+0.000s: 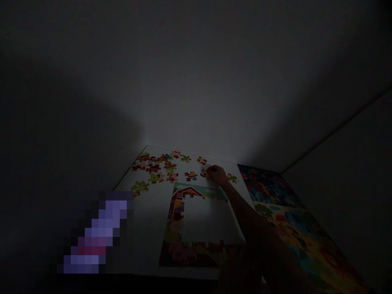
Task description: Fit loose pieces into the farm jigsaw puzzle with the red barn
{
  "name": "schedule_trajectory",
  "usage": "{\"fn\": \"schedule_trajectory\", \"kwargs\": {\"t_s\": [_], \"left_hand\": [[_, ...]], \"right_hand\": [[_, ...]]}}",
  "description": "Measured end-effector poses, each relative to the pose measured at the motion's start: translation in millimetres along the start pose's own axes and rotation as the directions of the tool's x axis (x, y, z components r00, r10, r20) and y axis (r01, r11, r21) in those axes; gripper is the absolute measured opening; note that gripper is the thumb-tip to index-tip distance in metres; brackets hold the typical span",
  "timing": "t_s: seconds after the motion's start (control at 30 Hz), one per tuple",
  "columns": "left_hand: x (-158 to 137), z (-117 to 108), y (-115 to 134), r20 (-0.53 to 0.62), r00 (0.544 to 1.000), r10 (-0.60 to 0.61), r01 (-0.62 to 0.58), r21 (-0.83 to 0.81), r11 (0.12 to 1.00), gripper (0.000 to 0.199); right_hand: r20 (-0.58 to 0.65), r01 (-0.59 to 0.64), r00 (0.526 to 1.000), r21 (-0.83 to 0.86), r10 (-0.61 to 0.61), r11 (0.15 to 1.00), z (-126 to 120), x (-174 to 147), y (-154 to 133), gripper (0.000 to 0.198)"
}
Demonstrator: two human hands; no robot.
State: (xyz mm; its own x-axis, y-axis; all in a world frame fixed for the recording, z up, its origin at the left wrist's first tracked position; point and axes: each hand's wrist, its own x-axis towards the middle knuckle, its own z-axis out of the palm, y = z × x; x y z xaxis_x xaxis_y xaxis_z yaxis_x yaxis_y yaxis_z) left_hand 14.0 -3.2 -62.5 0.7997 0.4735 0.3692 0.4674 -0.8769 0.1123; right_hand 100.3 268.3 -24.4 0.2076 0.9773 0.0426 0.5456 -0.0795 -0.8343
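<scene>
My right hand [218,174] reaches over the far part of the white table, its fingers pinched together on a puzzle piece [203,171]. Loose pieces lie close by: one with red and blue stripes [190,176], one along the far edge [201,160] and a green one [232,178] to the right. Nearer to me lies a partly joined puzzle frame [175,228] with a red barn in its upper left corner and a bare middle. At the front edge a dark, blurry shape [235,265] looks like my left hand; its fingers cannot be made out.
Several loose pieces [154,166] are heaped at the far left, with green ones [140,188] nearer. Two colourful pictures, a dark blue one [269,185] and a yellow one [303,241], lie along the right side. A pixelated patch [98,232] covers the left. A pale wall [190,102] rises behind; the light is dim.
</scene>
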Motion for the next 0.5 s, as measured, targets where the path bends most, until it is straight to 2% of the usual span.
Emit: {"fn": "schedule_trajectory", "kwargs": {"t_s": [0.2,0.4,0.47,0.5], "left_hand": [[-9.3,-15.0,-4.0,0.008,0.996,0.088,-0.088,0.01,0.996,0.026],[-9.7,-17.7,-3.7,0.012,0.996,0.091,-0.091,-0.02,0.996,0.022],[-11.1,-18.5,-3.7,0.015,0.996,0.087,-0.087,-0.031,0.996,0.023],[-11.7,-18.9,-3.8,0.014,0.996,0.085,-0.085,-0.037,0.996,0.023]], "right_hand": [[-0.012,0.046,0.999,-0.123,-0.048,0.991,5.7,-3.7,3.7,0.014],[-0.009,0.103,0.994,-0.237,-0.108,0.966,4.7,-9.0,-9.4,0.019],[0.063,0.194,0.981,-0.3,-0.184,0.934,8.1,-16.2,-20.7,0.023],[0.135,0.26,0.964,-0.323,-0.228,0.91,11.0,-20.9,-27.0,0.023]]}}
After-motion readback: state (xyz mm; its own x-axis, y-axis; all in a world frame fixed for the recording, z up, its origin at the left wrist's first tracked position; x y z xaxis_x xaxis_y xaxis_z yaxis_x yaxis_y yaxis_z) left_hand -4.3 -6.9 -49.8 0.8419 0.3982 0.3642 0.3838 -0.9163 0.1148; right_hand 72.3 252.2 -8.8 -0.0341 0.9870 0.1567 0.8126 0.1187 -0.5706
